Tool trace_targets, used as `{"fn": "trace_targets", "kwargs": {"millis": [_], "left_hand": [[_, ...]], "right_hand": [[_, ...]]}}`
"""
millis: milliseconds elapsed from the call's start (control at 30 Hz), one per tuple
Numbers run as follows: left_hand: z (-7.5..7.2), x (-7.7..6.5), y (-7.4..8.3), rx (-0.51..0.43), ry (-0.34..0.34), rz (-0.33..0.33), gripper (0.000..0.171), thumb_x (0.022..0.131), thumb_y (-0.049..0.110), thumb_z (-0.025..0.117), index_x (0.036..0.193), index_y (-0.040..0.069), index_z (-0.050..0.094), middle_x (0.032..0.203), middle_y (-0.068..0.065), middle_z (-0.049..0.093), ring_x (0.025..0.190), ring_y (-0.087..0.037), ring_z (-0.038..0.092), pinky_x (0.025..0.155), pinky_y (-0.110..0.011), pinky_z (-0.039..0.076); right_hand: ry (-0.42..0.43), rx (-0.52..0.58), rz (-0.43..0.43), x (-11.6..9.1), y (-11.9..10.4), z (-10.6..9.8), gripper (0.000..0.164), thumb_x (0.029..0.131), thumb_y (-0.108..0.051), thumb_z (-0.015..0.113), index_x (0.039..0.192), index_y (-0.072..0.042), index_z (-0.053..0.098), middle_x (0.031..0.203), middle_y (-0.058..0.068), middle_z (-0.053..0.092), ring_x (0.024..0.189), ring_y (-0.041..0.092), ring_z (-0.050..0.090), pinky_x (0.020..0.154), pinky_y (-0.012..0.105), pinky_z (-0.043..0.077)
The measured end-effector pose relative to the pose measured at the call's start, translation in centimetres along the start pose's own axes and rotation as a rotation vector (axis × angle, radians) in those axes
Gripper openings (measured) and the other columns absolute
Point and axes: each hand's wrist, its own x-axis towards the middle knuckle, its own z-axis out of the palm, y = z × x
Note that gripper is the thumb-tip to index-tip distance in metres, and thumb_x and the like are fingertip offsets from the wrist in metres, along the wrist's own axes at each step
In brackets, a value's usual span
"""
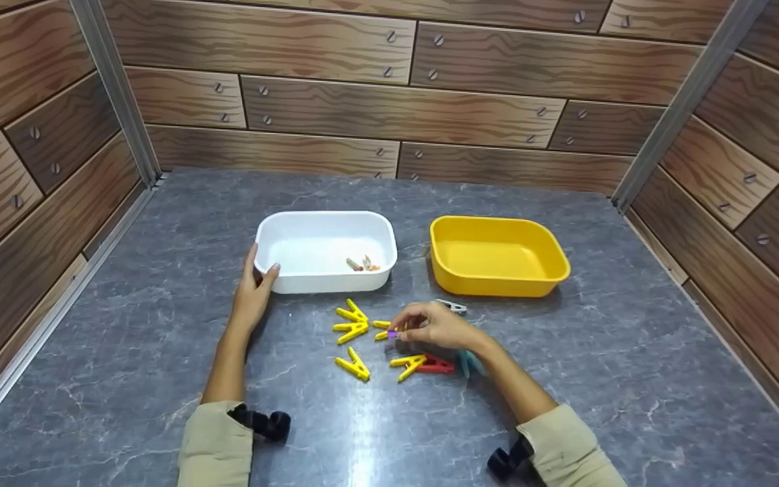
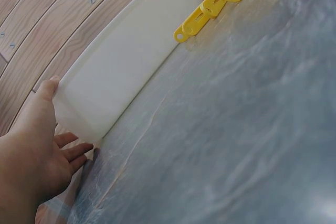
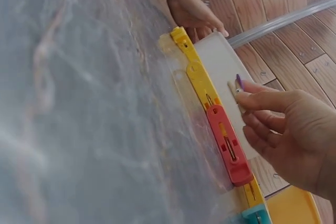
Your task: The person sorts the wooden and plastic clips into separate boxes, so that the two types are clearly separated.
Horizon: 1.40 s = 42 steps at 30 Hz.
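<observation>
My left hand (image 1: 251, 297) holds the near left corner of a white plastic tub (image 1: 325, 283), thumb at the rim and fingers along its side. In the left wrist view that thumb (image 2: 48, 88) reaches the tub's upper edge. Between thumb and fingertips, my right hand (image 1: 440, 327) pinches a small pale clothespin with a purple end (image 3: 239, 83), raised over the table. Below and around it lie several yellow clothespins (image 1: 354, 365), a red clothespin (image 1: 435, 365) and a teal clothespin (image 1: 468, 363), partly covered by my wrist. A few small clothespins (image 1: 364, 264) lie inside the white tub.
A yellow plastic tub (image 1: 501, 287) stands to the right of the white one. Just in front of it lies a grey clothespin (image 1: 452, 306), partly behind my right hand. Wood-patterned panels (image 1: 335, 101) enclose the grey marbled table (image 1: 126, 325) at the back and both sides.
</observation>
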Motion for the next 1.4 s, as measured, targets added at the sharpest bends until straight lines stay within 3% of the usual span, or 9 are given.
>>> {"fn": "trace_targets", "kwargs": {"millis": [100,333,600,967,1233,1400], "left_hand": [[0.0,0.0,0.0,-0.002,-0.002,0.001,0.068,0.094,0.038,0.05,0.148,0.014,0.016,0.147,-0.019,0.023,0.13,-0.034,0.028,0.103,-0.044,0.024],[0.1,0.0,-0.1,-0.002,0.0,0.011,0.068,0.094,0.037,0.05,0.147,0.013,0.016,0.147,-0.019,0.023,0.13,-0.034,0.028,0.103,-0.043,0.024],[0.2,0.0,-0.1,-0.003,0.008,0.009,0.067,0.094,0.035,0.05,0.147,0.012,0.016,0.147,-0.018,0.023,0.131,-0.033,0.026,0.104,-0.043,0.022],[0.1,0.0,-0.2,-0.011,0.009,-0.002,0.069,0.093,0.038,0.051,0.148,0.014,0.016,0.147,-0.018,0.021,0.132,-0.032,0.025,0.104,-0.043,0.022],[0.1,0.2,-0.1,0.003,0.013,-0.008,0.068,0.094,0.036,0.051,0.147,0.013,0.016,0.147,-0.018,0.022,0.131,-0.033,0.026,0.104,-0.045,0.022],[0.1,0.1,0.0,-0.001,0.007,-0.001,0.067,0.094,0.034,0.05,0.147,0.012,0.015,0.148,-0.018,0.02,0.132,-0.033,0.023,0.104,-0.045,0.02]], "right_hand": [[0.005,-0.017,0.005,0.3,-0.3,-0.3,0.018,0.083,0.005,0.062,0.1,0.007,0.065,0.096,0.018,0.064,0.085,0.028,0.056,0.077,0.038,0.044],[0.041,-0.068,-0.005,1.7,2.0,-0.9,0.018,0.084,0.0,0.063,0.101,-0.001,0.067,0.095,0.008,0.065,0.086,0.025,0.057,0.078,0.043,0.044],[0.097,-0.068,-0.013,2.7,1.7,-1.5,0.015,0.085,-0.007,0.064,0.099,-0.01,0.069,0.087,-0.003,0.063,0.08,0.015,0.055,0.076,0.04,0.046],[0.176,-0.114,-0.041,4.3,0.9,-2.2,0.015,0.085,-0.006,0.065,0.1,-0.006,0.068,0.087,0.002,0.064,0.077,0.016,0.055,0.073,0.038,0.046],[0.215,-0.106,-0.086,5.4,0.5,-2.7,0.02,0.086,0.005,0.059,0.105,0.006,0.064,0.087,0.017,0.062,0.075,0.029,0.054,0.067,0.038,0.045],[0.248,-0.113,-0.078,6.1,0.6,-2.9,0.023,0.087,0.003,0.059,0.109,0.001,0.063,0.085,0.011,0.062,0.073,0.022,0.055,0.065,0.029,0.046]]}}
